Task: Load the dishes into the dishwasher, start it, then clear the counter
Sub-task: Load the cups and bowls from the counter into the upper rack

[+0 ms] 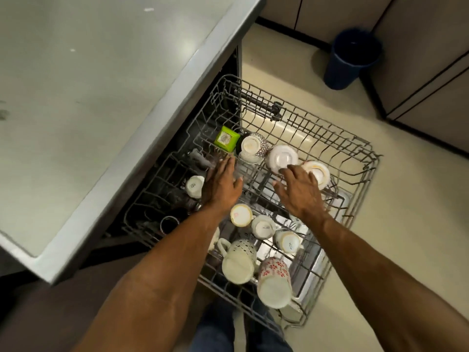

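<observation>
Both hands over the rack (pixel 365 158), nothing gripped.
Mugs (pixel 275 283) fill the near edge; left hand (pixel 219 185) and right hand (pixel 299 191) hang flat, fingers spread, saucer (pixel 281 157) just beyond the right fingertips, nearer that hand.

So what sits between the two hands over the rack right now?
In the head view, only bare rack wire with a clear glass beside the left hand; the right hand rests by the saucers.
</observation>
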A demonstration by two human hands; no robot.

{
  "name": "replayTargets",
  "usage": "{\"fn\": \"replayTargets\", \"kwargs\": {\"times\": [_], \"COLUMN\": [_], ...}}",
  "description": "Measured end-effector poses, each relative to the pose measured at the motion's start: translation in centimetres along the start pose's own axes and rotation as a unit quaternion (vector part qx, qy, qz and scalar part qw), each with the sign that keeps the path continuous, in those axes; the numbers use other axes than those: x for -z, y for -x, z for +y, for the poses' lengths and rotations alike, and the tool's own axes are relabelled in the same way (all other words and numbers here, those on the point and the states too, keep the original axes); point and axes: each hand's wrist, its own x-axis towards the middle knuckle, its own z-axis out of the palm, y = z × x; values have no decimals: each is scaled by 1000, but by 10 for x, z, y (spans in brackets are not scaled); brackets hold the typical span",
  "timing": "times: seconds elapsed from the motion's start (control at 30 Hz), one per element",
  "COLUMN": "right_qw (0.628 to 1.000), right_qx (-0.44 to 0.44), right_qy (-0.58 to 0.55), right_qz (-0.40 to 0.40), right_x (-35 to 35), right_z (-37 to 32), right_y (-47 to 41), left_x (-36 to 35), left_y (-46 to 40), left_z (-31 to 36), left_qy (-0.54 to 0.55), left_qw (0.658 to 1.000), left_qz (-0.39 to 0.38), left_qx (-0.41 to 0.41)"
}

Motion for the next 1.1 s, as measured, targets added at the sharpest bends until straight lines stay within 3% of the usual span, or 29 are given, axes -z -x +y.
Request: {"fn": "replayTargets", "kwargs": {"times": [0.3,0.63,0.9,1.1], "right_qw": [999,994,994,993], "right_qx": [5,7,28,66], "right_qy": [29,24,28,24], "right_qz": [41,103,104,96], "right_x": [33,65,83,105], "right_z": [-18,-12,43,113], "right_y": [100,206,266,295], "left_x": [27,40,17,-20], "left_y": [107,204,260,288], "left_z": [27,59,114,179], "left_qy": [-45,-67,-84,-66], "left_qw": [996,994,991,996], "left_qz": [-25,-22,-15,10], "left_qx": [-69,-87,-103,-64]}}
